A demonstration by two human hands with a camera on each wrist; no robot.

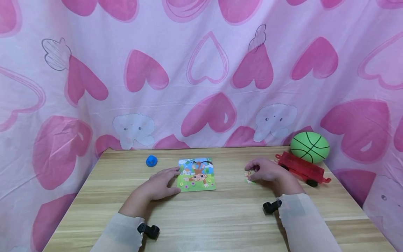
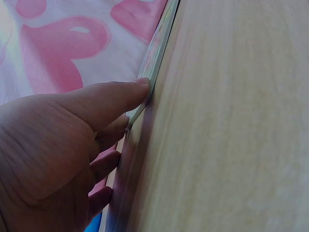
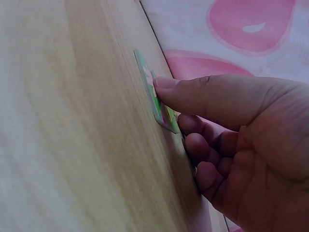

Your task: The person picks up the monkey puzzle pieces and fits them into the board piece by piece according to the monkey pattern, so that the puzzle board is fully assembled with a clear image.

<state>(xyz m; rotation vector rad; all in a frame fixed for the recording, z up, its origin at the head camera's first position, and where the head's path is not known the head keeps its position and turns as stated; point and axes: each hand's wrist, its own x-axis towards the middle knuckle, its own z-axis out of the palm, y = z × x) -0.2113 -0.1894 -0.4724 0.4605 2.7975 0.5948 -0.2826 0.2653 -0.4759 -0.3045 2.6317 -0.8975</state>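
A square picture puzzle [image 1: 199, 177] lies flat on the table, showing a monkey hanging from a branch over green grass. My left hand [image 1: 160, 183] is at its left side, fingers spread, with the thumb [image 2: 137, 87] touching the lower edge near the corner. To the right, my right hand [image 1: 267, 171] pinches a small flat puzzle piece [image 3: 157, 108], printed in green with pale pink, close over the tabletop. Its thumb [image 3: 186, 96] lies on the printed face and the other fingers are curled in, hiding part of the piece.
A blue hat-shaped toy [image 1: 151, 161] sits behind my left hand. Beyond my right hand stand a red toy wagon [image 1: 300, 167] and a green ball [image 1: 310, 147] with black lines. A pink heart-patterned curtain [image 1: 201, 87] hangs along the back of the wooden table [image 1: 214, 220].
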